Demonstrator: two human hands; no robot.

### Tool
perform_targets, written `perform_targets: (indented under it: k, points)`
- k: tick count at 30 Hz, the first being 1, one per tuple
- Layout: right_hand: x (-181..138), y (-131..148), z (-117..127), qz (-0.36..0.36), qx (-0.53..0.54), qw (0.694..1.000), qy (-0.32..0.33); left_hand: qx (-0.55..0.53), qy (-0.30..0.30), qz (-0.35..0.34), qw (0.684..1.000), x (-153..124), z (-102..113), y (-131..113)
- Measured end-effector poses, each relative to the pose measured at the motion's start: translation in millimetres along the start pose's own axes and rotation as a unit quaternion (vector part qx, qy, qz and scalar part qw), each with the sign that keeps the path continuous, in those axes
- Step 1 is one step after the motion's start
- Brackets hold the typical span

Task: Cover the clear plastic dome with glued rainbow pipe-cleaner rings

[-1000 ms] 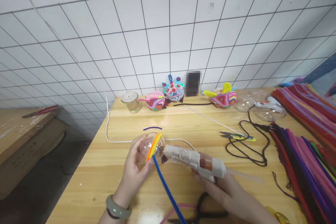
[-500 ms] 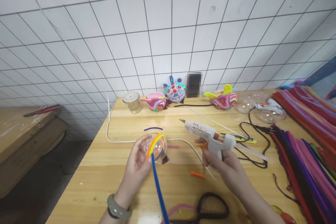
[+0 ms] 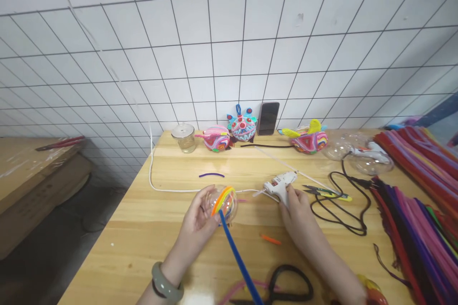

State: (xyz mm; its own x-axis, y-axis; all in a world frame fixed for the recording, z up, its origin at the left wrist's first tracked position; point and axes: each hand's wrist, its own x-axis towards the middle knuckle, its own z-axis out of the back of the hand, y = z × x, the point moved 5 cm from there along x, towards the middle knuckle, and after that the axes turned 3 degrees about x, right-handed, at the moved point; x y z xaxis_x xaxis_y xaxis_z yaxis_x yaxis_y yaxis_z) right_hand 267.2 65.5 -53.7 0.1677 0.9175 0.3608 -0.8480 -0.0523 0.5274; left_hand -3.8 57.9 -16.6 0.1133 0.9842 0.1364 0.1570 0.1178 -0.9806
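My left hand [image 3: 198, 226] holds a clear plastic ball [image 3: 211, 200] with orange and yellow pipe cleaners [image 3: 224, 198] curved over it. A long blue pipe cleaner [image 3: 236, 252] trails from the ball toward the front edge, its upper end beside my left thumb. To the right, my right hand [image 3: 298, 209] grips the handle of a white hot glue gun [image 3: 281, 183], low at the tabletop, its nozzle pointing away to the right. Between my hands lies a short orange pipe cleaner piece [image 3: 271, 239]. Black-handled scissors [image 3: 291, 283] rest in front.
Decorated balls [image 3: 242, 125] line the back beside a lidded glass jar [image 3: 183, 138] and a phone [image 3: 268, 118]. Pipe cleaner bundles [image 3: 418, 219] cover the right side. A black cord [image 3: 339, 219], a yellow cutter [image 3: 327, 193] and clear balls [image 3: 372, 162] lie near them.
My right hand has lowered the glue gun to the tabletop and turned it, so the nozzle now points right instead of left. My left hand still holds the ball.
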Motion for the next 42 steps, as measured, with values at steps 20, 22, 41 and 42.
perform_targets:
  k: [20, 22, 41, 42]
  points:
    - [-51.0, 113.0, 50.8, 0.358, 0.170, 0.916, 0.061, 0.189, 0.111, -0.043, 0.975, -12.8, -38.1, -19.9]
    - [-47.9, 113.0, 53.9, 0.353, 0.179, 0.917, 0.047, 0.189, 0.119, -0.042, 0.974, -13.5, -39.6, -19.8]
    - [-26.9, 95.3, 49.7, 0.221, 0.261, 0.939, 0.031, 0.130, 0.175, -0.017, 0.976, -17.5, -41.2, -13.9]
    - [-26.5, 94.8, 48.5, 0.214, 0.268, 0.938, 0.038, 0.129, 0.176, -0.019, 0.976, -17.5, -41.4, -14.4]
